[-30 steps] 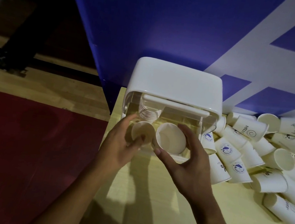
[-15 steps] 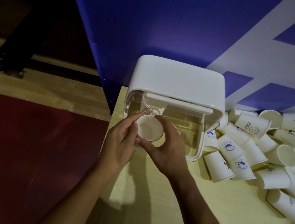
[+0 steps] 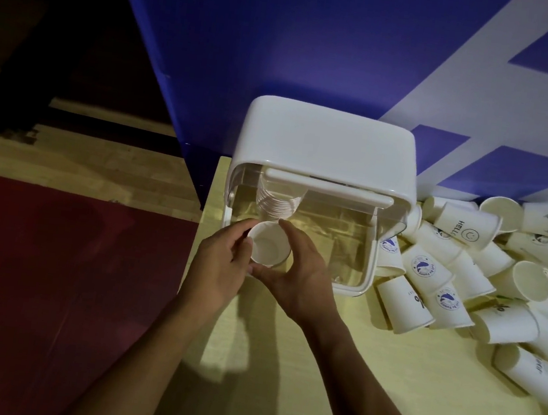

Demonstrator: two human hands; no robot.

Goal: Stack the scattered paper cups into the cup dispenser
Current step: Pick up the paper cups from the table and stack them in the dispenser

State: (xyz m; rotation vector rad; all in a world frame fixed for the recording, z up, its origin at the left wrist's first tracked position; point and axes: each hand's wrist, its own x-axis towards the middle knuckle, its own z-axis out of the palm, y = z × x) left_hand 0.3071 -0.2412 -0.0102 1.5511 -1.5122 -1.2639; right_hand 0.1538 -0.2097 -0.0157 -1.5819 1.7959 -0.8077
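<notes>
A white cup dispenser [image 3: 328,145] with a clear front stands at the table's back left. Inside its left side lies a stack of nested cups [image 3: 278,201]. A white paper cup [image 3: 268,246], mouth toward me, sits at the near end of that stack. My left hand [image 3: 220,266] grips it from the left. My right hand [image 3: 303,269] curls round it from the right and below. A heap of scattered paper cups [image 3: 486,268] lies to the dispenser's right.
The pale wooden table [image 3: 364,390] ends just left of the dispenser, with a red and wooden floor [image 3: 51,266] below. A blue and white wall panel [image 3: 320,40] stands right behind the dispenser.
My right hand brought its cup from the dispenser's middle over to the left stack. Both hands now close round the single front cup there.
</notes>
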